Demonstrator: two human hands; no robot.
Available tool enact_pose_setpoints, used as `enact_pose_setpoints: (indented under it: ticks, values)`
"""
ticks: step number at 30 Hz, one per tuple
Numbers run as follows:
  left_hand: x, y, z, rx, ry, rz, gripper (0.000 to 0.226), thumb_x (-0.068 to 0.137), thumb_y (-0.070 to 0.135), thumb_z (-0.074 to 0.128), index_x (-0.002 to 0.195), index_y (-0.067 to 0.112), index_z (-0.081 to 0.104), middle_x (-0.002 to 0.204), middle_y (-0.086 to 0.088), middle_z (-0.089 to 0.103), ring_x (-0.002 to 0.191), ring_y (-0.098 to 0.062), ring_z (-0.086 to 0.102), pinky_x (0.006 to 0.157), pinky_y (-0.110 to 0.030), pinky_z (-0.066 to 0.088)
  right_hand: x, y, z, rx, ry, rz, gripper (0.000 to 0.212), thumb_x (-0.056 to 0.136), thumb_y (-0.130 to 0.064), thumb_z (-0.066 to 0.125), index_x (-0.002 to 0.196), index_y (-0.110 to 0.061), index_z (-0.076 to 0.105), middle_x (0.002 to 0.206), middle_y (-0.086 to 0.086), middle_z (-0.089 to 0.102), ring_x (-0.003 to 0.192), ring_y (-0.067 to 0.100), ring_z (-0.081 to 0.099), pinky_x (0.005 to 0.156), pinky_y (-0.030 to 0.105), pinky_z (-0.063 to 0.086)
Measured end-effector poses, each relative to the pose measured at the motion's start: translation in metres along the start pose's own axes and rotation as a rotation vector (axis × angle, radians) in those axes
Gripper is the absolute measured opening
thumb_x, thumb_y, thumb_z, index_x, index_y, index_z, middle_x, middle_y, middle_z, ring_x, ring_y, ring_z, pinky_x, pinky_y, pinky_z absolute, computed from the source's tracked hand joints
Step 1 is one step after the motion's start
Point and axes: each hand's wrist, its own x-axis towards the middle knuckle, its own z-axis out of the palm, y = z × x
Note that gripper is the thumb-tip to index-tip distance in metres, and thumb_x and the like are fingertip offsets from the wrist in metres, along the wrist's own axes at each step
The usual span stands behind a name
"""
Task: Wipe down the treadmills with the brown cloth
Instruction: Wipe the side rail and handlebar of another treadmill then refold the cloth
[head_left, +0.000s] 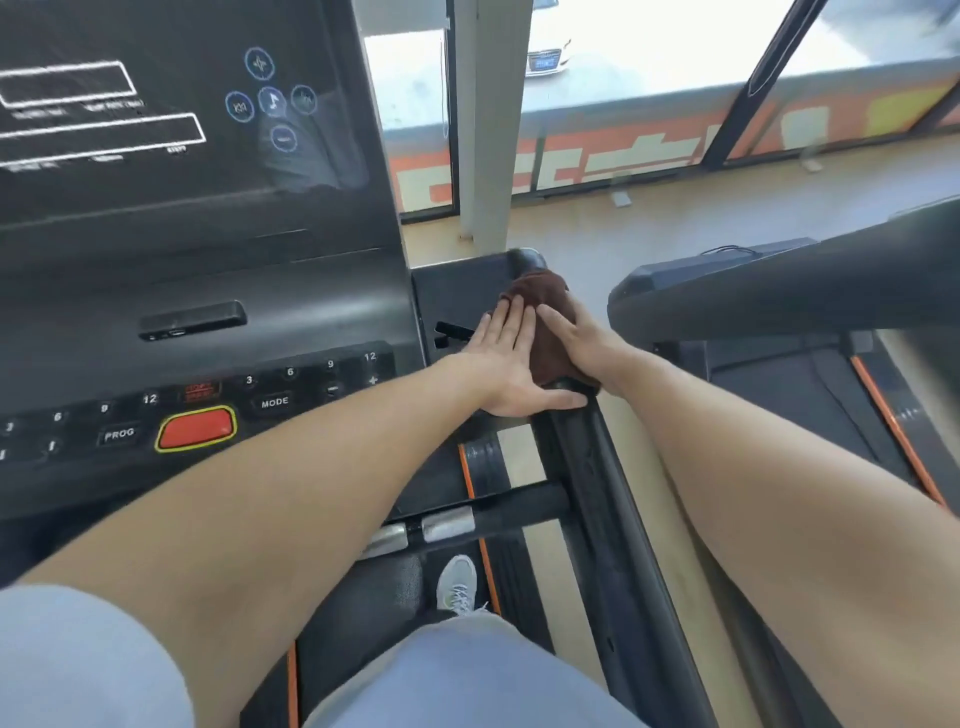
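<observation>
A gym floor by tall windows lies beyond the black treadmill console (208, 332). I see the brown cloth (545, 317) draped over the black right handrail (576, 441), which runs near to far. My right hand (582, 340) wraps it; my left hand (506, 369) presses flat beside. Readable: "MODE", "PROG", 3, 6, 9, 12.

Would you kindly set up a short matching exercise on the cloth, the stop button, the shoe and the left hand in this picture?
Things:
1. cloth
2. stop button
3. shoe
4. left hand

Descriptions:
A. red with a yellow edge
B. brown, draped over the handrail
C. flat, fingers straight, on the rail by the cloth
D. pale, down on the belt

Pairs: 1-B, 2-A, 3-D, 4-C
</observation>
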Motion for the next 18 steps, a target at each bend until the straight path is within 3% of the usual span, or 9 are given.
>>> enact_pose_setpoints:
  ticks: [4, 6, 8, 10, 11, 15, 18]
  values:
    - [-0.050, 0.045, 0.037, -0.065, -0.015, 0.017, 0.134, 0.076, 0.096, 0.036, 0.156, 0.009, -0.027, 0.164, -0.012, -0.034, 0.151, -0.023, -0.033, 0.126, -0.043, -0.015, -0.068, 0.036, -0.006, 0.039, -0.015, 0.046, 0.072, 0.090, -0.064, 0.060, 0.151, -0.028, 0.048, 0.138, 0.004, 0.064, 0.121, 0.023, 0.064, 0.109, 0.046, 0.050]
    - [-0.077, 0.069, 0.066, -0.140, -0.020, 0.015, 0.134, 0.076, 0.095, 0.037, 0.156, 0.009, -0.028, 0.163, -0.011, -0.035, 0.152, -0.023, -0.030, 0.127, -0.043, -0.012, -0.109, 0.047, -0.006, 0.072, -0.042, 0.051, 0.057, 0.100, -0.050, 0.059, 0.148, -0.021, 0.052, 0.134, 0.008, 0.067, 0.116, 0.022, 0.066, 0.105, 0.041, 0.053]
    - [-0.104, 0.091, 0.098, -0.264, -0.027, -0.008, 0.135, 0.075, 0.096, 0.039, 0.154, 0.012, -0.031, 0.162, -0.007, -0.038, 0.153, -0.021, -0.028, 0.128, -0.041, -0.008, -0.146, 0.059, -0.007, 0.091, -0.068, 0.053, 0.044, 0.107, -0.032, 0.056, 0.147, -0.016, 0.050, 0.126, 0.008, 0.068, 0.104, 0.018, 0.068, 0.087, 0.025, 0.059]
    - [-0.133, 0.111, 0.130, -0.362, 0.009, -0.020, 0.133, 0.077, 0.093, 0.042, 0.154, 0.013, -0.032, 0.162, -0.005, -0.038, 0.153, -0.018, -0.027, 0.127, -0.038, -0.009, -0.180, 0.071, -0.007, 0.048, -0.071, 0.052, 0.053, 0.105, -0.029, 0.060, 0.154, -0.018, 0.041, 0.121, 0.001, 0.063, 0.098, 0.014, 0.064, 0.070, 0.013, 0.053]
    - [-0.148, 0.120, 0.145, -0.419, 0.021, -0.029, 0.132, 0.079, 0.091, 0.044, 0.154, 0.014, -0.032, 0.162, -0.003, -0.038, 0.153, -0.018, -0.026, 0.127, -0.037, -0.009, -0.195, 0.076, -0.005, 0.009, -0.057, 0.045, 0.062, 0.103, -0.031, 0.064, 0.157, -0.019, 0.036, 0.125, 0.002, 0.059, 0.104, 0.016, 0.062, 0.072, 0.014, 0.051]
    - [-0.184, 0.146, 0.201, -0.626, 0.022, -0.029, 0.139, 0.071, 0.094, 0.051, 0.153, 0.023, -0.035, 0.168, 0.006, -0.026, 0.157, -0.019, -0.012, 0.129, -0.042, 0.004, -0.247, 0.099, 0.005, -0.122, 0.040, 0.050, 0.094, 0.085, -0.032, 0.085, 0.160, -0.021, 0.030, 0.145, 0.006, 0.055, 0.128, 0.023, 0.056, 0.105, 0.037, 0.048]
    - [-0.200, 0.154, 0.240, -0.727, 0.119, -0.016, 0.140, 0.062, 0.098, 0.058, 0.157, 0.038, -0.026, 0.170, 0.016, 0.005, 0.157, -0.014, 0.011, 0.126, -0.044, 0.022, -0.272, 0.105, 0.008, -0.302, 0.121, 0.091, 0.100, 0.067, -0.038, 0.096, 0.149, -0.021, 0.042, 0.138, 0.004, 0.058, 0.126, 0.027, 0.059, 0.096, 0.034, 0.048]
